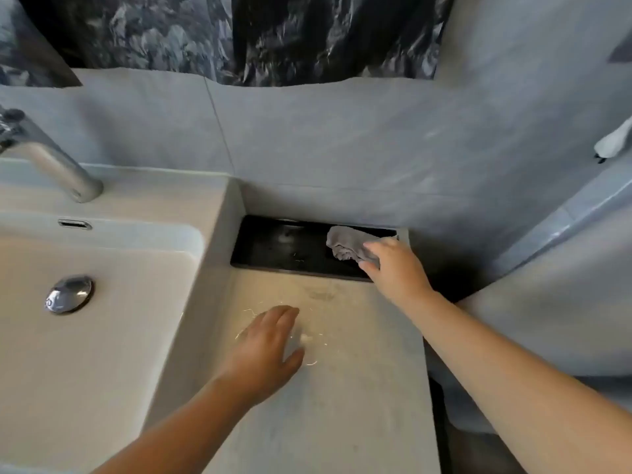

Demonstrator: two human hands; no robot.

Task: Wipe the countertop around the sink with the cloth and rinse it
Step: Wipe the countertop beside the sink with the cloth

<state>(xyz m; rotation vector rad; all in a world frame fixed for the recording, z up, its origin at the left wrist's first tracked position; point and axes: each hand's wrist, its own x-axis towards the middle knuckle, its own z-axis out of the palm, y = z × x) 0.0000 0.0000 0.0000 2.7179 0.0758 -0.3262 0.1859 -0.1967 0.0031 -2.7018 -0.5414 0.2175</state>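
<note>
I see a plain mid-grey cloth [345, 246], no print, in the right hand's [396, 268] grip. Under the grip and running left from it, the tray [273, 248] is glossy black with a few pale smears and thin white specks. Nearer me than the grip, the countertop [342, 405] is matt beige-grey, faintly mottled, with a darker smudge and fine white wisps around a small white fleck. Far left of the grip I make out a cream sink [102, 364], a mirror-chrome drain plug [69, 294] and a brushed-silver faucet [54, 162]. Behind the grip the wall [342, 142] is flat blue-grey with faint lighter streaks. Above it a panel [290, 35] is black, marbled with grey and white veins.
</note>
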